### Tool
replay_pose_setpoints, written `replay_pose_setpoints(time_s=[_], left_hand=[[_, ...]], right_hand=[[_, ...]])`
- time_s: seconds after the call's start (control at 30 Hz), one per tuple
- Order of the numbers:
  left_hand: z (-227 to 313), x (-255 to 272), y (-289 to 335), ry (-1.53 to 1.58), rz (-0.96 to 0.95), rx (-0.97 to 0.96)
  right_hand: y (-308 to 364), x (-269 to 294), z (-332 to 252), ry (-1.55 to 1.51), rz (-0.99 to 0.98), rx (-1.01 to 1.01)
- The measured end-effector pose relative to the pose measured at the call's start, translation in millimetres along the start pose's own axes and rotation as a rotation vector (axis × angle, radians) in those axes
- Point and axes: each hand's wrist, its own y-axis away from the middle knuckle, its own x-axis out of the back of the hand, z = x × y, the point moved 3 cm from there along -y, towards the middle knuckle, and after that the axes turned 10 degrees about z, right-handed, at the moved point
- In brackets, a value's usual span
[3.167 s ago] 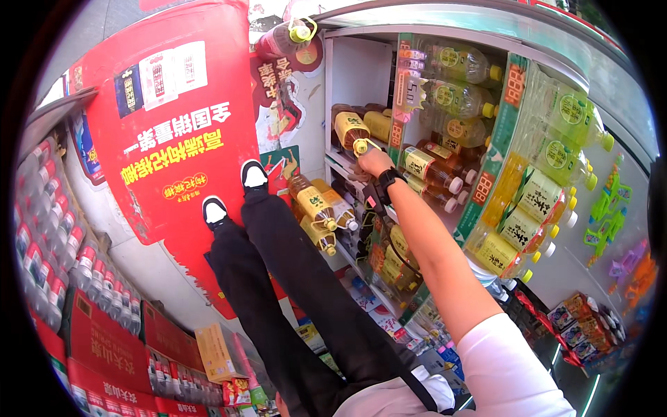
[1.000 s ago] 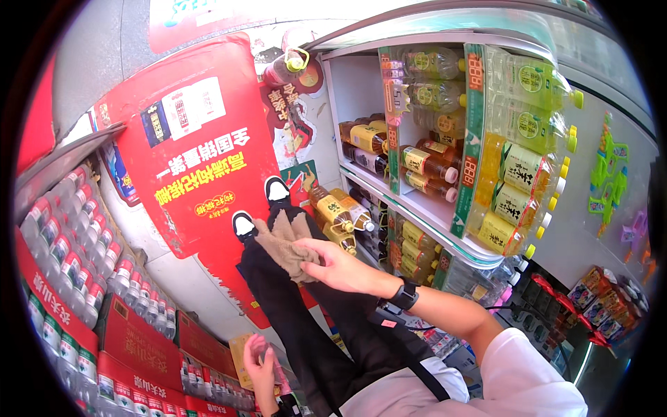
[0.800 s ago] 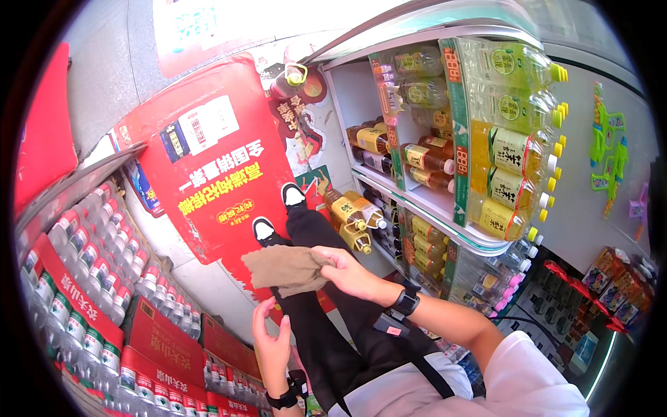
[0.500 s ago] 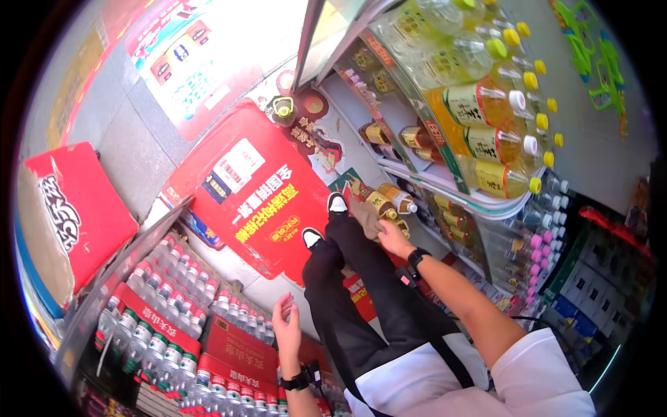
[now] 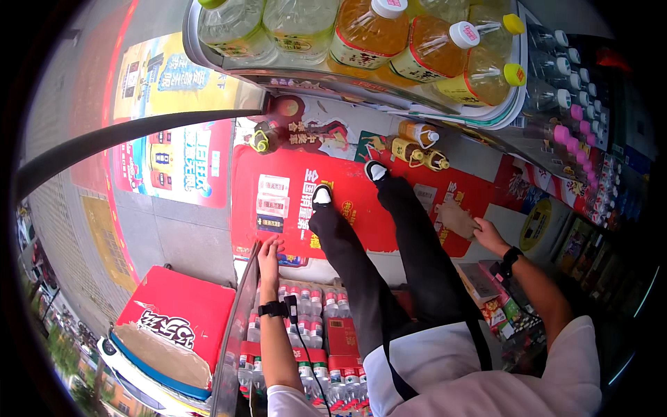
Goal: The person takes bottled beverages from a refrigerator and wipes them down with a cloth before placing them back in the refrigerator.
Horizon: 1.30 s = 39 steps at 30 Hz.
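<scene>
My right hand (image 5: 490,236) is closed around one end of a tan-brown cloth (image 5: 456,219), which hangs out to the left of my fingers over the red floor mat (image 5: 306,208). My left hand (image 5: 269,254) has its fingers apart and holds nothing. It is beside the upper end of a thin upright panel (image 5: 233,333); whether it touches the edge I cannot tell. Both wrists wear black bands. My shoes rest on the red mat between the hands.
Large drink bottles (image 5: 368,35) crowd a shelf top at the far side. Several bottles (image 5: 415,149) stand on the floor beyond my feet. Packed water bottles (image 5: 333,375) are below my left arm. A red box (image 5: 184,306) stands left, and a dark curved bar (image 5: 139,128) crosses the far left.
My view has swung, so the bottle shelf now lies ahead. My right hand, still gripping the cloth, is farther right of my legs. My left hand is now beside the panel edge.
</scene>
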Motion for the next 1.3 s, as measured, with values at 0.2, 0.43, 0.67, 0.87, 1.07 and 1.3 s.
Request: replay_pose_setpoints(time_s=[0.2, 0.43, 0.67, 0.87, 1.07, 1.3], left_hand=[[62.7, -4.7, -170.1, 0.094, 0.004, -0.099], [84.4, -46.9, -298.3, 0.246, 0.191, -0.096], [90.6, -54.3, -339.1, 0.382, 0.163, -0.137], [81.2, -75.4, -301.4, 0.384, -0.007, -0.163], [69.7, -69.0, -264.5, 0.182, 0.03, -0.311], [90.2, -46.9, -144.9, 0.439, 0.19, -0.275]], right_hand=[[154.0, -97.4, 135.4, -0.124, 0.147, -0.328], [296.7, -199.8, 143.9, -0.348, -0.079, -0.668], [315.2, -227.9, 124.8, -0.574, -0.038, -0.792], [346.8, -236.6, 132.7, -0.686, 0.046, -0.76], [354.3, -250.9, 158.0, -0.846, 0.137, -0.756], [306.8, -246.8, 181.3, -0.749, 0.119, -0.603]])
